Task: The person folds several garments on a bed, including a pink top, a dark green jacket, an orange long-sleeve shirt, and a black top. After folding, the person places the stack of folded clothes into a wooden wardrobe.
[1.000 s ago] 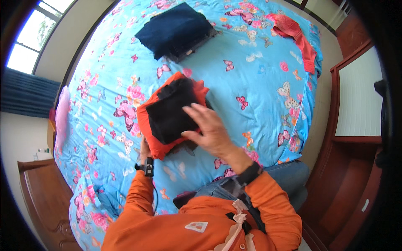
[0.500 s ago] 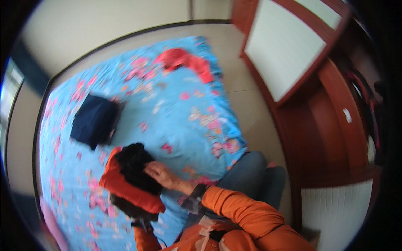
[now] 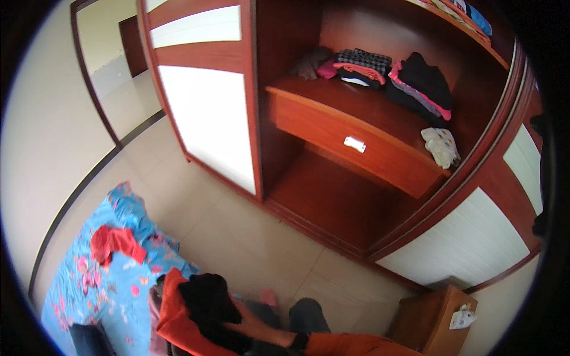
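Observation:
A stack of folded clothes is held up in front of me at the lower edge. A black fuzzy garment lies on top, an orange-red garment sits under it, and darker brownish cloth shows at the left side. My right hand grips the stack's right side against the black garment; its fingertips are partly hidden by the cloth. My left hand does not show. On the bed, with its blue floral sheet, lie a crumpled red garment and a dark navy folded garment.
A red-brown wardrobe stands open ahead. Its shelf holds a plaid-topped clothes pile, a black-topped pile and a pale patterned cloth. White sliding panels flank it. A small wooden cabinet stands at the lower right.
My view has swung right from the bed to the open wardrobe. The held clothes have come along, away from the navy pile. My left forearm has dropped out of sight.

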`<action>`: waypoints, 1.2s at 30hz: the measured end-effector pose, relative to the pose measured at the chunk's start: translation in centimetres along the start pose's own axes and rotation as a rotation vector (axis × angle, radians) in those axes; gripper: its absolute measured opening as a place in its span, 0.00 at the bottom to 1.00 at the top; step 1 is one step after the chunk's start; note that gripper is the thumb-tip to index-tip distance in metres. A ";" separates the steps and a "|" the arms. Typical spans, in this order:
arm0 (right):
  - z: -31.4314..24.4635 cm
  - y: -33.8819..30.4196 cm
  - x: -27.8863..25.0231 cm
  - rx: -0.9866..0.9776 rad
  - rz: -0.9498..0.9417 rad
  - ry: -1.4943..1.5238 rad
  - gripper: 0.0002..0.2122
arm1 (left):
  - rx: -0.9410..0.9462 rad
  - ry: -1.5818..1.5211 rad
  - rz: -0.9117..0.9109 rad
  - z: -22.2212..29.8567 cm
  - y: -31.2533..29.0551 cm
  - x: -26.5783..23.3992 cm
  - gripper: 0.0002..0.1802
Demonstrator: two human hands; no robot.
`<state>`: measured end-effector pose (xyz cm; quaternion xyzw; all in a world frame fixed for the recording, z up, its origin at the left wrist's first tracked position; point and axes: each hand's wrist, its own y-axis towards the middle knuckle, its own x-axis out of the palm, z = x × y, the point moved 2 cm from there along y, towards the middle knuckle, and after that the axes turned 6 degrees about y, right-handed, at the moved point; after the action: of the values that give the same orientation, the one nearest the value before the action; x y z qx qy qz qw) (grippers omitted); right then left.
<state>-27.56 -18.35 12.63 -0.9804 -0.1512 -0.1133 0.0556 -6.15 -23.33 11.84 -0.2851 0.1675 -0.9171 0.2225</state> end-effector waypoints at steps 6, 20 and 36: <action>-5.1 -0.4 -11.1 0.031 0.242 -0.017 0.46 | -0.187 0.065 -0.129 -2.5 3.2 16.0 0.34; -41.9 -0.2 -24.9 -0.162 0.823 -0.264 0.40 | -0.514 0.117 -0.527 3.4 -1.7 46.6 0.35; -51.2 5.9 -42.8 -0.149 0.718 -0.974 0.33 | -0.624 -0.049 -0.682 -2.5 3.4 73.0 0.36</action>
<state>-76.02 -43.39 51.58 -0.9106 0.1890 0.3635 -0.0542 -60.49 -62.56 41.15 -0.3990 0.3270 -0.8366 -0.1845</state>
